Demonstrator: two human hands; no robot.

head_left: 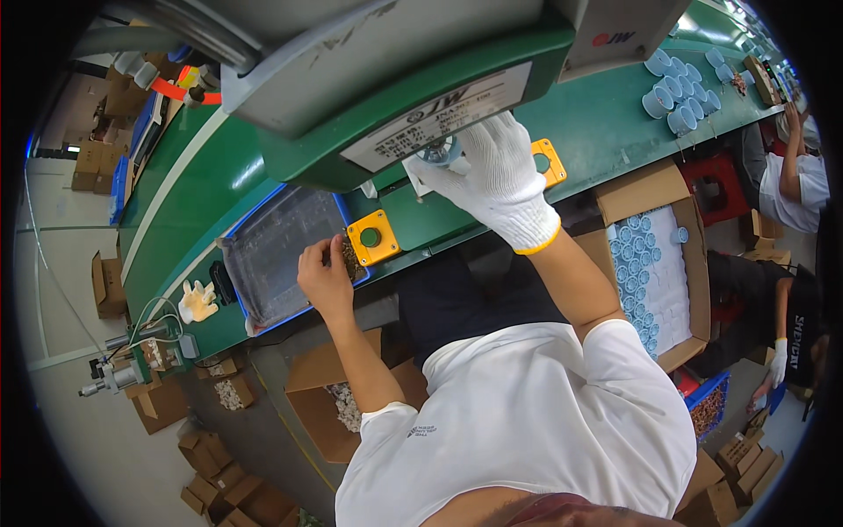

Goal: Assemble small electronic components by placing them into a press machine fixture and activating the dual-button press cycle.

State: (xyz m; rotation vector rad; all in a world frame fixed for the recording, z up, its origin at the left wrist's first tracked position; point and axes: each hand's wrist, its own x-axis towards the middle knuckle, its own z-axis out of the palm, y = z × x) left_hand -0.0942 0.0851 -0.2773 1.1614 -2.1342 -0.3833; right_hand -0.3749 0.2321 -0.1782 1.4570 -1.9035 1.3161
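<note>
My right hand (502, 183), in a white knit glove with a yellow cuff, reaches under the head of a green and grey press (413, 114). Its fingers grip a light blue cup-shaped part (446, 153), partly hidden by the press and the glove. My bare left hand (325, 281) is at the right edge of a blue-rimmed tray (290, 250), beside a pile of small brass-coloured pieces (350, 261). Its fingers are curled together; whatever they hold cannot be made out. Yellow boxes with green buttons, one near the left hand (371, 238) and one beyond the glove (548, 164), flank the press.
An open carton (654, 281) of light blue cups stands at right. More blue cups (680, 92) cluster on the green bench (597, 132). A loose glove (198, 301) lies left of the tray. A carton (307, 378) with white pieces sits below; co-workers are at far right.
</note>
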